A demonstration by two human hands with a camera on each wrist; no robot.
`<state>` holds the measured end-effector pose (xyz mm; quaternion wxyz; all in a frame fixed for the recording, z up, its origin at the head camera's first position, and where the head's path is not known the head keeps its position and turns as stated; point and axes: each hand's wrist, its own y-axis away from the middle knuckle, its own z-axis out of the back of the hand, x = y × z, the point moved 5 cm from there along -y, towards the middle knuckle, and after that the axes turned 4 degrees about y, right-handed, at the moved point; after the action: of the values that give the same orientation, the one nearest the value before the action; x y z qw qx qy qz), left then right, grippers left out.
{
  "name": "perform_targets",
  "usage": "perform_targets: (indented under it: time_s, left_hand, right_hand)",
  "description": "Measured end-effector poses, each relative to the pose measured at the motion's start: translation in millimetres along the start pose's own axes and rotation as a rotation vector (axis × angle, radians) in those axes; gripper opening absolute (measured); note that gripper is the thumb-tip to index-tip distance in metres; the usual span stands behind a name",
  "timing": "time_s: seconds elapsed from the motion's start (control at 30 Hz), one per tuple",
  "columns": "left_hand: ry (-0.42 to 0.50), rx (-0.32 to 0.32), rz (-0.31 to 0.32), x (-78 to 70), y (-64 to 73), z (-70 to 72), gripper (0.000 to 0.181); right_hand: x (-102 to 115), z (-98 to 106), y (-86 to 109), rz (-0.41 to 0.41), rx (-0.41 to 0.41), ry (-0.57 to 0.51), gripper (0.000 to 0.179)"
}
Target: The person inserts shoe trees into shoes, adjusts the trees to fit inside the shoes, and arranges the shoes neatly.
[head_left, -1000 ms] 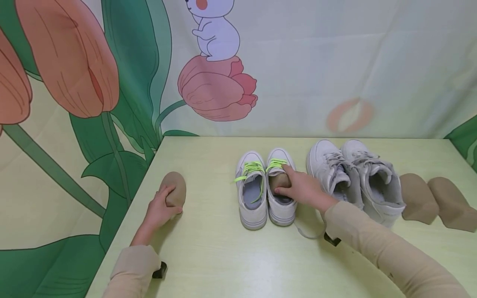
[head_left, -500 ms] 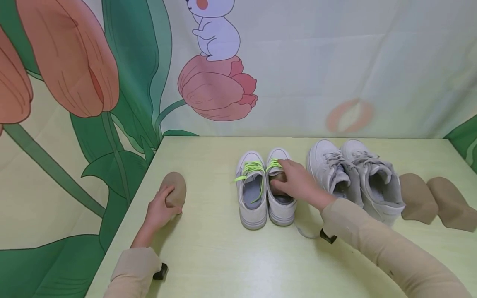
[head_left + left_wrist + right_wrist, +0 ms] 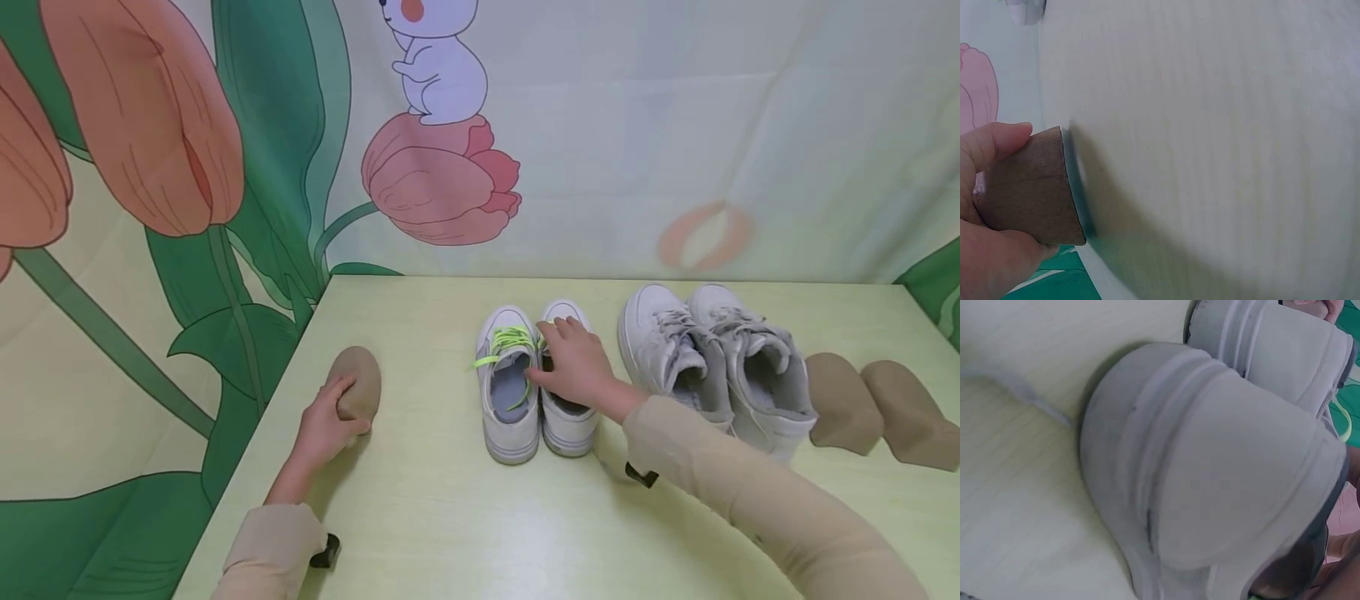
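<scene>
In the head view my left hand grips a brown cardboard shoe insert near the table's left edge. The left wrist view shows the insert's blunt end between thumb and fingers. Two white sneakers with neon green laces stand side by side mid-table. My right hand lies over the right sneaker, its fingers spread toward the laces and its thumb beside the inner collar. The left sneaker has its grey insole in view. A brown insert shows in the right sneaker's opening in the right wrist view.
To the right stands a larger pair of white sneakers with white laces. Beyond them lie two brown inserts. A grey cord runs on the table behind the right sneaker. A printed cloth hangs behind the table.
The right hand has let go of the brown insert it pushed into the right sneaker and has shifted left over the opening. The left hand still holds its insert in nearly the same place.
</scene>
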<state>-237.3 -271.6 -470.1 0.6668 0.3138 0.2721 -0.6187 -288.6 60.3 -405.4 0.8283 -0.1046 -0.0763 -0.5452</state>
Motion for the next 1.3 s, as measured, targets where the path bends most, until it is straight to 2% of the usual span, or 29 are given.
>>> perform_targets:
  time_s: [0.17,0.37,0.6,1.03,1.3]
  left_hand:
    - [-0.018,0.009,-0.02,-9.3,2.3,-1.0,0.071]
    - [-0.015,0.027,-0.013,-18.0,5.2,-2.7,0.071]
    - [0.011,0.051,-0.019,-28.5,9.0,-5.4,0.071]
    - [0.044,0.059,-0.042,-39.1,14.1,-8.8,0.071]
    - [0.054,0.063,-0.052,-42.6,16.2,-10.0,0.071]
  right_hand:
    - [6,-3,-6.6,-0.044,0.025,0.015,0.07]
    - [10,-12,-15.3,-0.111,0.076,0.049,0.073]
    - [13,-17,-20.3,-0.164,0.077,0.071,0.076]
    - [14,-22,-20.3,-0.156,0.101,0.12,0.081]
    - [13,-21,-19.8,-0.152,0.116,0.095,0.076]
